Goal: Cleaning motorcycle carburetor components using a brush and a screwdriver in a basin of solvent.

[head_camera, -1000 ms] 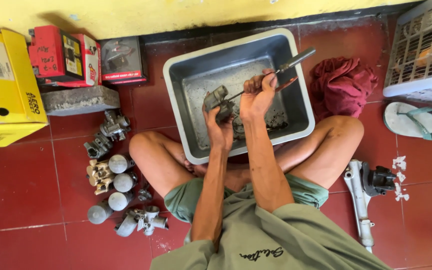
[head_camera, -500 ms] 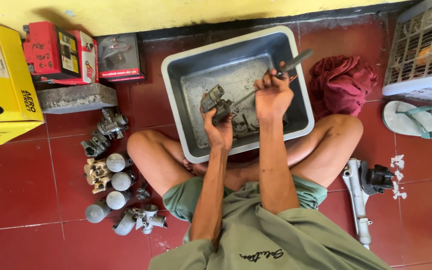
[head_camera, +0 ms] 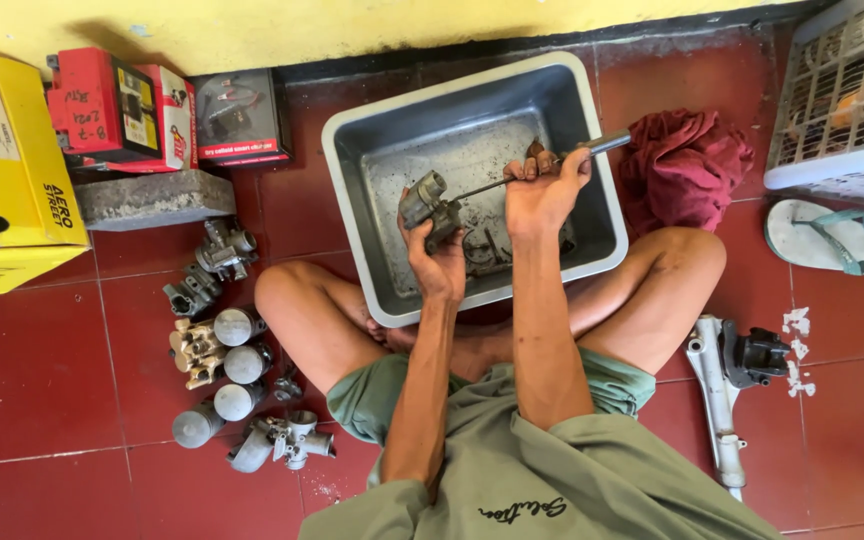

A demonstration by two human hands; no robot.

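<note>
I sit cross-legged on a red tile floor with a grey plastic tub [head_camera: 572, 110] in front of me. My left hand [head_camera: 439, 262] grips a small grey metal carburettor [head_camera: 425, 203] over the tub. My right hand [head_camera: 544, 190] is closed around a screwdriver [head_camera: 607, 144]; its thin shaft runs left to the carburettor and its grey handle sticks out to the right over the tub's rim. Dirty liquid and some small parts lie on the tub's bottom.
Several carburettors and round metal parts [head_camera: 227, 345] lie on the floor at my left knee. Boxes, yellow [head_camera: 7, 175] and red [head_camera: 117, 110], stand at the back left beside a stone slab [head_camera: 152, 198]. A red rag [head_camera: 687, 160], a basket [head_camera: 842, 95], a sandal [head_camera: 832, 238] and a metal bracket [head_camera: 722, 385] lie right.
My right hand has shifted a little with the screwdriver, whose tip now sits at the carburettor. My left hand has kept the carburettor over the tub.
</note>
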